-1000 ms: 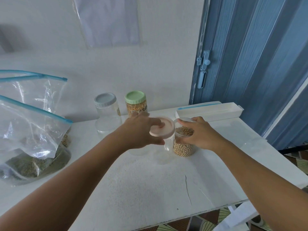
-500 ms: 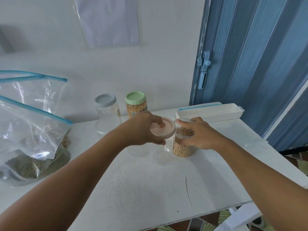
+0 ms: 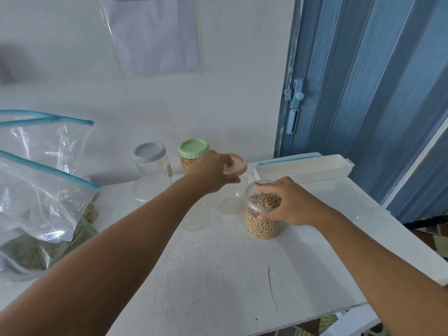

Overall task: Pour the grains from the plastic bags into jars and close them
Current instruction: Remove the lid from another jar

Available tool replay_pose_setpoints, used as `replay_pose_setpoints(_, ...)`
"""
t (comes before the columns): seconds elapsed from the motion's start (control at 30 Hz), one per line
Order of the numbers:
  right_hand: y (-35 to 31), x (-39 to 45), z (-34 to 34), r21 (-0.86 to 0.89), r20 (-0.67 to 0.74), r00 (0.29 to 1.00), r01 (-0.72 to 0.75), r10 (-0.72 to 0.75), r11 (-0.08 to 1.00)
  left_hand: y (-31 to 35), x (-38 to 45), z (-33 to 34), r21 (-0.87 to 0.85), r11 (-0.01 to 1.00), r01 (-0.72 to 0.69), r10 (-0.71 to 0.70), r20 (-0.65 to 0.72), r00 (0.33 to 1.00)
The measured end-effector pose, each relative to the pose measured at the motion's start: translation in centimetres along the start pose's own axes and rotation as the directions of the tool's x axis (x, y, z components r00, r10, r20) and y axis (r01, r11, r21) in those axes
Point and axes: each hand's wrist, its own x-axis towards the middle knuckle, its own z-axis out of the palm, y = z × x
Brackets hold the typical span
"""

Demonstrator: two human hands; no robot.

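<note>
Gripping the pink lid [image 3: 235,163] atop an empty jar [image 3: 231,197] with our left hand [image 3: 211,174], our right hand [image 3: 288,204] clasps the open bean jar [image 3: 263,221] on the desk [image 3: 218,275].

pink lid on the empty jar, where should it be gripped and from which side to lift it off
Grip the pink lid by its round rim, coming from above, as the left hand does. It lies flat on the upright empty jar; the bean jar, held by the right hand, crowds its right side.

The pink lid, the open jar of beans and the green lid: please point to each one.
pink lid [image 3: 238,163], head view, right part of its top
open jar of beans [image 3: 263,229], head view, lower wall
green lid [image 3: 193,147], head view, top centre
</note>
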Motion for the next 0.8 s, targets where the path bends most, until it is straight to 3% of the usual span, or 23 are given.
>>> replay_pose_setpoints(0.47,-0.9,0.6,1.1,0.015,0.001,0.999,0.054,-0.054,0.998,1.0,6.1,0.2,0.138,0.987,-0.082,0.077,0.042,0.996)
replay_pose_setpoints(0.8,-2.7,3.0,1.8,0.010,-0.021,0.999,0.049,-0.048,0.999,0.5,7.1,0.8,0.290,0.956,-0.033,0.032,0.009,0.999)
